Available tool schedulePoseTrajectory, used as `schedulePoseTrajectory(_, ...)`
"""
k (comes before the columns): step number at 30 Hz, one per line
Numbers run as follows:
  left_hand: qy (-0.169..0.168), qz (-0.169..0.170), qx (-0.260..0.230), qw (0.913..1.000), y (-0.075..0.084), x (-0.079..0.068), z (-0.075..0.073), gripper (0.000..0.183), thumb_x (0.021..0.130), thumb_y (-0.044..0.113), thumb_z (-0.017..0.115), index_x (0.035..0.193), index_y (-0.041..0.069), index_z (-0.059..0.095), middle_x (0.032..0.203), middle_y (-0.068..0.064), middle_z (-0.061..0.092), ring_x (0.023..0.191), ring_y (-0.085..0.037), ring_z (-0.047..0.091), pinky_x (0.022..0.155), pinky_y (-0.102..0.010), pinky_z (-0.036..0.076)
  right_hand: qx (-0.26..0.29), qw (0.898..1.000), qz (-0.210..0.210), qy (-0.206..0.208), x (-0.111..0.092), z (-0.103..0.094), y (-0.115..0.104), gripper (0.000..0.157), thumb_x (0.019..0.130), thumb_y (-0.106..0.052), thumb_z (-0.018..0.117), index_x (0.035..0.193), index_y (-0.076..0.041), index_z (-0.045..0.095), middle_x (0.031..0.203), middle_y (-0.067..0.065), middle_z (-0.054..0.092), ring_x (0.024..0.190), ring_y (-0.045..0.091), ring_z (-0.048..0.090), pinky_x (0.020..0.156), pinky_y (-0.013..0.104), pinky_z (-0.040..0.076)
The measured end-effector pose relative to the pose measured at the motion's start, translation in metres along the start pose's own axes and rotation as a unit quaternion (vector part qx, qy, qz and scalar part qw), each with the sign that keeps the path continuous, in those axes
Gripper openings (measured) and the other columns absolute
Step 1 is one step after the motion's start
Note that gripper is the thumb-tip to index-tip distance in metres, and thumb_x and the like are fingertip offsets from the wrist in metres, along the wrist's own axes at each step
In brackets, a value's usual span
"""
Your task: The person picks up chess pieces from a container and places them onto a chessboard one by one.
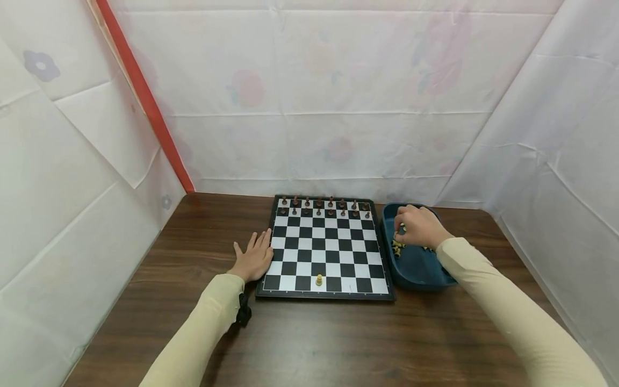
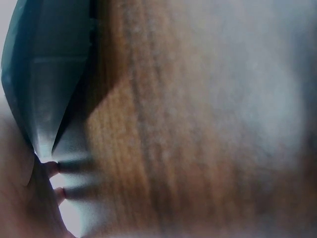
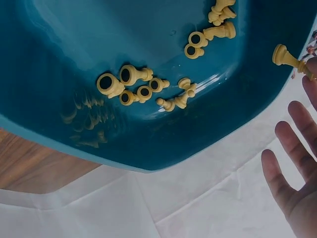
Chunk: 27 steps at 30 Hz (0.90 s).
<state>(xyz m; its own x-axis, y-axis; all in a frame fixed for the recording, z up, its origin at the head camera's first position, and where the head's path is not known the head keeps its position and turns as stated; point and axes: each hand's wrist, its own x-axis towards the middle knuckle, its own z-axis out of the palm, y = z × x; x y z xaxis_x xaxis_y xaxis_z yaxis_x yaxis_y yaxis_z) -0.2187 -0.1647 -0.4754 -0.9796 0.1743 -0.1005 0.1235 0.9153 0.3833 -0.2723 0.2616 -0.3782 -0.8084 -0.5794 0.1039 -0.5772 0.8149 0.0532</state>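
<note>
My right hand (image 1: pixel 419 226) is over the blue tub (image 1: pixel 420 277) and pinches a cream-yellow chess piece (image 3: pixel 285 55) at its top, base outward; its other fingers are spread. Which piece it is, I cannot tell. More yellow chess pieces (image 3: pixel 131 74) lie in loose clusters on the tub's floor. My left hand (image 1: pixel 253 259) rests with spread fingers at the left edge of the black-and-white chessboard (image 1: pixel 324 244). One yellow piece (image 1: pixel 318 280) stands on the board's near row. Brown pieces (image 1: pixel 318 212) fill the two far rows.
The board and tub stand side by side on a dark wooden table (image 1: pixel 319 344). White patterned cloth (image 1: pixel 314 97) hangs behind and at both sides, with a red strip (image 1: pixel 145 97) at the back left corner. A black band (image 1: pixel 243 310) is at the left wrist.
</note>
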Motion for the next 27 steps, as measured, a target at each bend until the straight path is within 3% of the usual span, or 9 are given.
schedulePoseTrajectory(8, 0.0, 0.001, 0.0, 1.0, -0.001, 0.0, 0.001, 0.057, 0.103, 0.028, 0.022, 0.154, 0.007, 0.008, 0.157, -0.016, 0.017, 0.144, -0.037, 0.005, 0.1, -0.072, -0.008, -0.011, 1.0, 0.003, 0.006, -0.002, -0.008, -0.006, 0.013, 0.072, -0.028, 0.078, 0.072, -0.021, 0.068, 0.085, 0.0, 0.058, 0.074, 0.019, 0.051, 0.062, 0.04, 0.043)
schedulePoseTrajectory(17, 0.007, 0.004, 0.003, 1.0, -0.003, 0.002, 0.002, 0.057, 0.103, 0.029, 0.022, 0.154, 0.007, 0.008, 0.157, -0.016, 0.017, 0.144, -0.037, 0.006, 0.1, -0.073, -0.008, 0.004, 0.999, -0.032, 0.028, -0.003, -0.016, -0.019, 0.009, 0.074, -0.025, 0.074, 0.071, -0.022, 0.066, 0.085, -0.001, 0.057, 0.073, 0.017, 0.047, 0.059, 0.035, 0.038)
schedulePoseTrajectory(27, 0.003, 0.0, 0.006, 1.0, -0.002, 0.002, 0.002, 0.057, 0.103, 0.029, 0.021, 0.154, 0.007, 0.008, 0.157, -0.016, 0.017, 0.144, -0.037, 0.006, 0.1, -0.072, -0.007, 0.0, 0.998, -0.05, 0.025, 0.002, -0.017, -0.044, 0.01, 0.075, -0.026, 0.073, 0.069, -0.025, 0.065, 0.085, -0.003, 0.056, 0.074, 0.015, 0.046, 0.06, 0.033, 0.038)
